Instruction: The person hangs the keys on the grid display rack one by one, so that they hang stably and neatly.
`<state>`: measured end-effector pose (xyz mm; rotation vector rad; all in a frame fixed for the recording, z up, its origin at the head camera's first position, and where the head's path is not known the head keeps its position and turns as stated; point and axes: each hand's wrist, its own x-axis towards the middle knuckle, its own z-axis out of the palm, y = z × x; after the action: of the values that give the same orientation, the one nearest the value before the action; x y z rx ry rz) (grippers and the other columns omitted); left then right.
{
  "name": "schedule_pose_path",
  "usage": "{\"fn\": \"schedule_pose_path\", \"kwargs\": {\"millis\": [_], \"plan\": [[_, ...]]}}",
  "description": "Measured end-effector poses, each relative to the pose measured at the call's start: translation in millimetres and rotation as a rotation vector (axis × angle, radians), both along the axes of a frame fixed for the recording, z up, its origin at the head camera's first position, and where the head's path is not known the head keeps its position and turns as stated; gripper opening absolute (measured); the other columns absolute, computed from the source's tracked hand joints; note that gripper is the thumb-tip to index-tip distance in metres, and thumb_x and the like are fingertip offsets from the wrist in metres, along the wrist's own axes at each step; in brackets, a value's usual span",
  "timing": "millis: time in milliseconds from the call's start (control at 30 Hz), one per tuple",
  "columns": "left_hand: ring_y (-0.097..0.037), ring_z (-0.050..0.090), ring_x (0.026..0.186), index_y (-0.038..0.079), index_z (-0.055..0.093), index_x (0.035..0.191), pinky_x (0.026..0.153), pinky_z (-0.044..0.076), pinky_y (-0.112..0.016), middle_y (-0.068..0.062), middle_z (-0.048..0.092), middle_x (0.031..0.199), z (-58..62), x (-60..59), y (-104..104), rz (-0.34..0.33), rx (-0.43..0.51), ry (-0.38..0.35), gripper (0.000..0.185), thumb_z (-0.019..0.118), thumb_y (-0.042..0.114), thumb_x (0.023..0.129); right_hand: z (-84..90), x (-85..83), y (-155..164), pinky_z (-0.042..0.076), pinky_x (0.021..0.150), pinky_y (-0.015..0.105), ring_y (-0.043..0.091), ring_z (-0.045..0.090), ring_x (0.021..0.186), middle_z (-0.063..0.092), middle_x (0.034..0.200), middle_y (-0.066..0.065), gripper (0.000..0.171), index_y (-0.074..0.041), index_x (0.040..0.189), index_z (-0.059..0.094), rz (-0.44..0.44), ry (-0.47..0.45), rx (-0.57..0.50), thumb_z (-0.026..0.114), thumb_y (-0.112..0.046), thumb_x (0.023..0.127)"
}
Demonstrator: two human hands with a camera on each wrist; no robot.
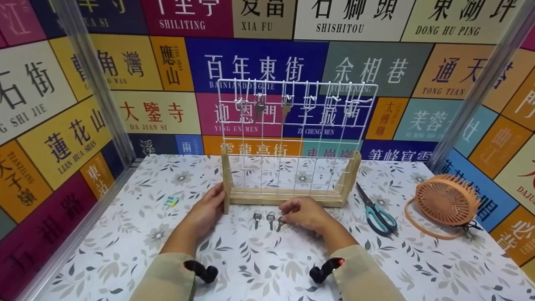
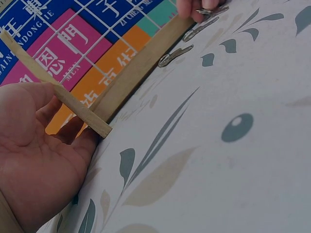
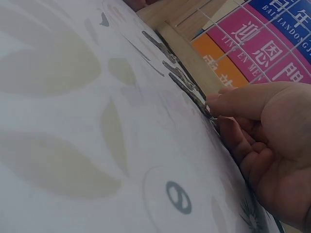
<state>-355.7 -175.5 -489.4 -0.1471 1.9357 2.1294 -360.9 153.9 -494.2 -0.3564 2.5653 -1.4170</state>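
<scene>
A white wire grid rack in a wooden stand faces me, with hooks along its top and several keys hanging from the left ones. My left hand holds the stand's left wooden upright, its fingers passing behind the wood. In front of the base, on the table, lie two keys side by side. Just right of them my right hand pinches a third key by its head between thumb and fingertip, its blade close over the tablecloth.
Right of the stand lie scissors with teal-and-black handles. Beyond them stands an orange fan with a loop strap. A small green-and-yellow item lies left of my left hand. Sign-covered panels enclose the leaf-patterned table.
</scene>
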Motion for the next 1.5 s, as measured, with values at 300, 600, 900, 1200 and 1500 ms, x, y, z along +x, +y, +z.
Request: {"fn": "schedule_pose_path", "kwargs": {"millis": [300, 600, 900, 1200, 1500], "plan": [[-0.025, 0.027, 0.166, 0.027, 0.036, 0.167, 0.138, 0.022, -0.041, -0.001, 0.032, 0.176, -5.3, -0.3, 2, -0.018, 0.083, 0.075, 0.052, 0.048, 0.029, 0.115, 1.4, -1.0, 2, 0.058, 0.078, 0.024, 0.012, 0.069, 0.088, 0.081, 0.104, 0.001, 0.018, -0.012, 0.111, 0.083, -0.009, 0.054, -0.009, 0.083, -0.017, 0.094], [-0.021, 0.028, 0.166, 0.036, 0.039, 0.165, 0.138, 0.023, -0.042, 0.006, 0.033, 0.176, -1.0, 0.5, 1, 0.007, 0.015, 0.007, 0.052, 0.05, 0.037, 0.114, 36.2, 4.1, -4, 0.064, 0.089, 0.029, 0.016, 0.076, 0.095, 0.081, 0.108, 0.004, 0.026, -0.006, 0.118, 0.08, -0.141, 0.014, -0.336, 0.083, -0.014, 0.093], [-0.018, 0.03, 0.165, 0.042, 0.043, 0.161, 0.137, 0.025, -0.041, 0.01, 0.038, 0.173, 2.0, 1.1, 2, 0.006, 0.002, -0.018, 0.049, 0.053, 0.04, 0.113, 78.3, 17.9, -2, 0.066, 0.089, 0.029, 0.019, 0.076, 0.093, 0.079, 0.105, 0.004, 0.022, -0.002, 0.118, 0.078, -0.13, 0.098, -0.596, 0.078, -0.008, 0.097], [-0.019, 0.026, 0.166, 0.036, 0.039, 0.165, 0.138, 0.022, -0.042, 0.008, 0.033, 0.176, -1.6, -0.4, 2, 0.0, 0.019, 0.005, 0.052, 0.05, 0.035, 0.114, 123.7, 32.7, 4, 0.065, 0.083, 0.025, 0.012, 0.075, 0.087, 0.079, 0.098, 0.001, 0.017, -0.009, 0.107, 0.081, -0.123, 0.062, -0.806, 0.072, 0.004, 0.098], [-0.02, 0.026, 0.167, 0.038, 0.04, 0.164, 0.138, 0.022, -0.043, 0.008, 0.032, 0.176, -1.5, -1.7, -1, -0.005, 0.013, -0.017, 0.051, 0.051, 0.038, 0.114, 177.6, 32.8, 15, 0.064, 0.08, 0.024, 0.014, 0.073, 0.085, 0.081, 0.104, 0.004, 0.015, -0.009, 0.108, 0.08, -0.181, 0.116, -0.844, 0.077, 0.0, 0.096]]}}
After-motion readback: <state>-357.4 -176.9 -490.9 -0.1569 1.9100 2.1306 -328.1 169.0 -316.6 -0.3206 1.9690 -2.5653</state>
